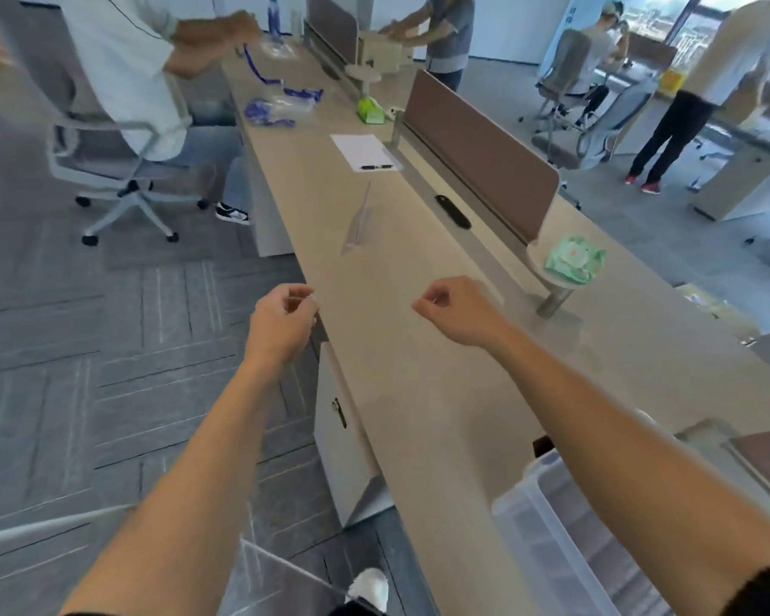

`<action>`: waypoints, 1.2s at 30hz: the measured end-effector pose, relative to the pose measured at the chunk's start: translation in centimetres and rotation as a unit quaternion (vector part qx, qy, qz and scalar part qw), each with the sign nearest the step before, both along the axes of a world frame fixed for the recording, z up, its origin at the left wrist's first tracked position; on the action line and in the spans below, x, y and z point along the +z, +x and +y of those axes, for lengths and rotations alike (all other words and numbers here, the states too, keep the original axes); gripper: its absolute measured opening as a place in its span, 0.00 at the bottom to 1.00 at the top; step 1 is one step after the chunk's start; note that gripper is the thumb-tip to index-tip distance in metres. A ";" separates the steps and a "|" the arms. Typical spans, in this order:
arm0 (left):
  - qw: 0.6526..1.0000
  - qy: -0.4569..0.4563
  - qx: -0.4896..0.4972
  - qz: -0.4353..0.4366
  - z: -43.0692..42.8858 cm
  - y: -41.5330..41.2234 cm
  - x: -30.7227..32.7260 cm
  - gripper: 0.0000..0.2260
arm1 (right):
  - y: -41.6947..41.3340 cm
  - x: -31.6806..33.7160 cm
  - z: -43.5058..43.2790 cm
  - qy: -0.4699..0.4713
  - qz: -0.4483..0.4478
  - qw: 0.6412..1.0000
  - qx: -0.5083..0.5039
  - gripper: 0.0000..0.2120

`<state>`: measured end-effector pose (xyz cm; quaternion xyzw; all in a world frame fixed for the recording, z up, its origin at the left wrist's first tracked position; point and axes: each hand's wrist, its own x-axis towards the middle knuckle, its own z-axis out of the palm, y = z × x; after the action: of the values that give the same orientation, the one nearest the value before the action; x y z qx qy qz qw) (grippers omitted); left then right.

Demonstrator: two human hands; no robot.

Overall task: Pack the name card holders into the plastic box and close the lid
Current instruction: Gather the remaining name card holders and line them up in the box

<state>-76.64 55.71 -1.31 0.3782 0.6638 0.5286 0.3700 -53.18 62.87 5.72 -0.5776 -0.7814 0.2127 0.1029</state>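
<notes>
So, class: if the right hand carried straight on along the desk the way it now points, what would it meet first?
Probably the clear name card holder standing on the desk; the right hand points roughly toward it, though depth is unclear.

Clear glossy acrylic name card holder (360,224), translucent ribbed plastic box (552,517), smooth matt wood-look desk (419,393).

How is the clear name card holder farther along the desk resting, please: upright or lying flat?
Upright. The name card holder stands on its base on the desk, its clear panel rising to a top edge, beyond both hands and untouched.
</notes>
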 end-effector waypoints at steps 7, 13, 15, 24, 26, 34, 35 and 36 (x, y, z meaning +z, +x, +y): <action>0.998 -0.041 0.019 0.041 11.9 -0.3 0.2 0.08 | -2.0 -1.9 12.0 -0.036 0.080 0.996 -0.012 0.13; 0.995 -0.080 0.013 0.058 21.7 -0.6 -2.0 0.07 | -3.5 -4.2 21.5 -0.051 0.117 0.992 -0.024 0.13; 0.995 -0.084 0.016 0.048 25.1 -0.9 -3.5 0.07 | -4.3 -5.3 24.8 -0.055 0.123 0.990 -0.032 0.13; 0.995 -0.077 0.068 -0.009 42.0 -3.2 -12.2 0.13 | -10.2 -13.6 40.9 -0.088 0.112 0.987 -0.081 0.17; 0.995 -0.074 0.068 -0.021 45.0 -3.7 -13.8 0.16 | -11.3 -15.1 44.4 -0.100 0.108 0.985 -0.086 0.19; 0.997 -0.069 -0.011 -0.024 51.8 -2.5 -20.3 0.35 | -13.9 -21.5 54.6 -0.122 0.154 0.976 -0.095 0.26; 0.998 -0.064 -0.011 -0.022 52.3 -2.2 -21.1 0.34 | -14.1 -22.3 55.7 -0.128 0.159 0.974 -0.096 0.27; 0.998 -0.058 -0.011 -0.019 52.7 -1.9 -21.6 0.33 | -14.4 -22.9 56.7 -0.135 0.166 0.972 -0.095 0.29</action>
<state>-78.52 108.38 -22.93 0.3536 0.6822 0.4917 0.4096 -67.62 119.58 -17.22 -0.6147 -0.6589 0.3979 0.1721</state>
